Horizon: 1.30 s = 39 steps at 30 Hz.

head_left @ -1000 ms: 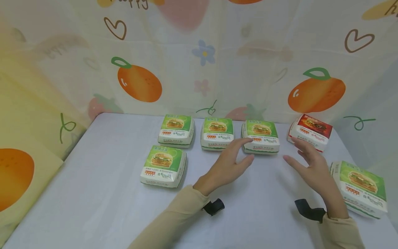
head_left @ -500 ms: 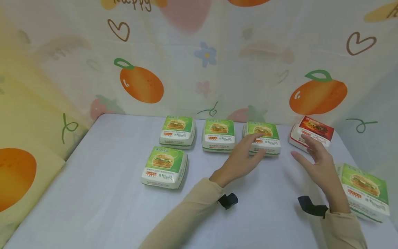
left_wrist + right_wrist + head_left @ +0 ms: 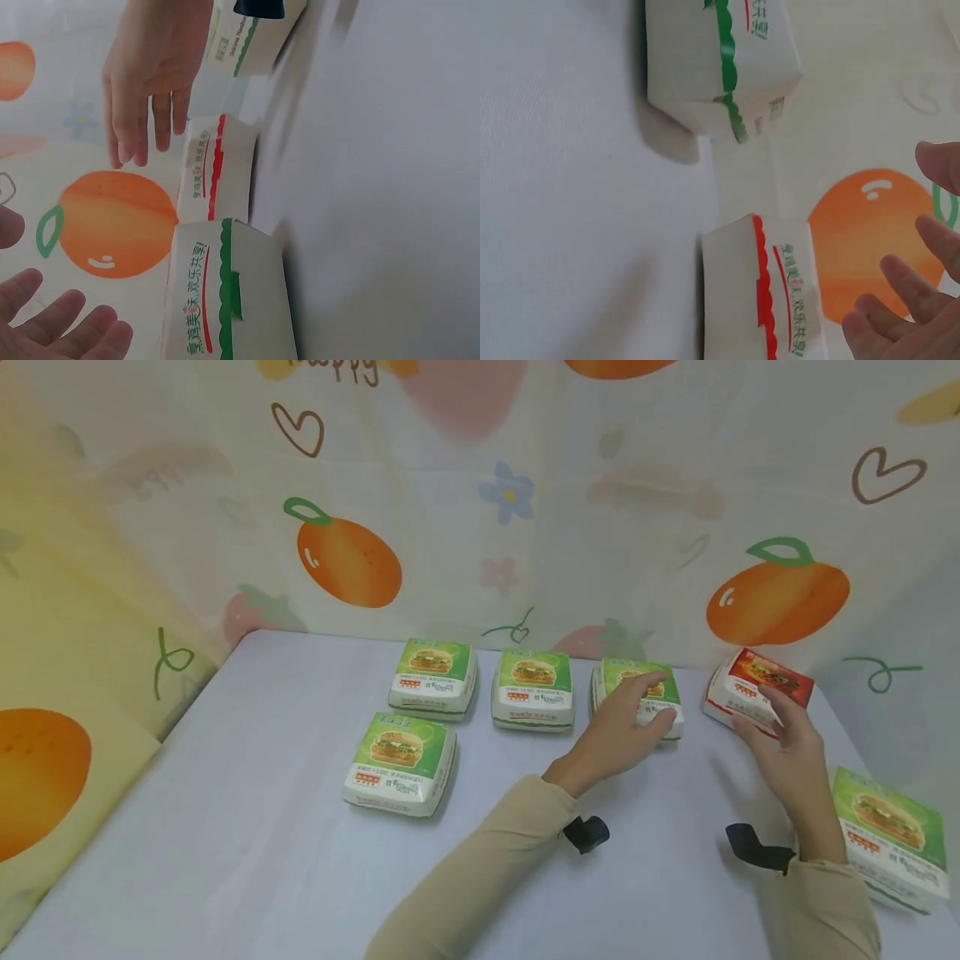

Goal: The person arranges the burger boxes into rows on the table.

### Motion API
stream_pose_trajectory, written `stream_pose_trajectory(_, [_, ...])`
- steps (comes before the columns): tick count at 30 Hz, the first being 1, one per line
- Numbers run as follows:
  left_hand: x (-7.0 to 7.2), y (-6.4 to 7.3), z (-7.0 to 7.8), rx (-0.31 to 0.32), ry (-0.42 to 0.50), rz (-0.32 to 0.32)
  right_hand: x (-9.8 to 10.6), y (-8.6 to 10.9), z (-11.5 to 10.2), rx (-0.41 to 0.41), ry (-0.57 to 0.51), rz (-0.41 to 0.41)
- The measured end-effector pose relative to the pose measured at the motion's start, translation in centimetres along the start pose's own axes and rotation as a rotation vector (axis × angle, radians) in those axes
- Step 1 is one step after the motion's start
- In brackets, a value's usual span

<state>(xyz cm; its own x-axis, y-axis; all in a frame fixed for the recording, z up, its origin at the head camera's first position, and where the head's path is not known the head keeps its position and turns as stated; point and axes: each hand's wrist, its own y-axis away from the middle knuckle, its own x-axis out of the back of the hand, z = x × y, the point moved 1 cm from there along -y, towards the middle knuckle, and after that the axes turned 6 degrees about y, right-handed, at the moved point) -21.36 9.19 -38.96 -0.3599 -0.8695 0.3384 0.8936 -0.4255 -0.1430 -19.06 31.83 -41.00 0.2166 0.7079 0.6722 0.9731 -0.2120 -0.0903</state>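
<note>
My left hand (image 3: 618,727) hovers with spread fingers in front of a green-and-white burger box (image 3: 637,697), partly covering it in the head view. In the left wrist view that box (image 3: 255,300) stands beside the fingers (image 3: 82,330), apart from them. To the right, my right hand (image 3: 791,760) is held in the air, fingers loosely bent, before a red-and-white burger box (image 3: 757,689). The right wrist view has the red-trimmed box (image 3: 742,300) next to the fingers (image 3: 907,292), with space between. Neither hand holds anything.
Two more green burger boxes (image 3: 532,692) (image 3: 432,679) line the back of the white table (image 3: 247,810), with another (image 3: 401,766) in front at left. One more green box (image 3: 892,839) lies right of my right forearm. A fruit-printed curtain (image 3: 450,527) hangs behind.
My left hand has moved right and slightly forward, now overlapping the third green box. The right hand has shifted right towards the red box. All boxes have stayed on the table.
</note>
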Motion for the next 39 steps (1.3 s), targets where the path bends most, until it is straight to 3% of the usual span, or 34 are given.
stream_pose_trajectory(8, [-1.5, -0.9, 0.0, -0.021, -0.02, 0.024, -0.1, -0.5, 0.8, -0.023, 0.034, -0.008])
stream_pose_trajectory(12, [-2.1, -1.2, 0.1, 0.002, -0.011, 0.023, -0.2, -1.3, 1.4, -0.035, 0.059, 0.017])
stream_pose_trajectory(18, [-2.7, -1.5, 0.2, 0.037, 0.002, 0.022, 0.0, -2.4, 2.1, -0.12, 0.082, 0.101])
stream_pose_trajectory(28, [-4.0, -2.4, 0.4, 0.047, -0.037, -0.003, 1.0, -3.4, 2.8, -0.303, 0.004, 0.111])
stream_pose_trajectory(35, [-5.3, -2.6, 0.5, 0.082, -0.028, -0.025, 0.8, -5.3, 6.0, -0.426, -0.025, 0.103])
stream_pose_trajectory(39, [-5.9, -2.7, 0.5, 0.103, -0.026, -0.047, 1.0, -4.9, 4.7, -0.461, -0.01, 0.058])
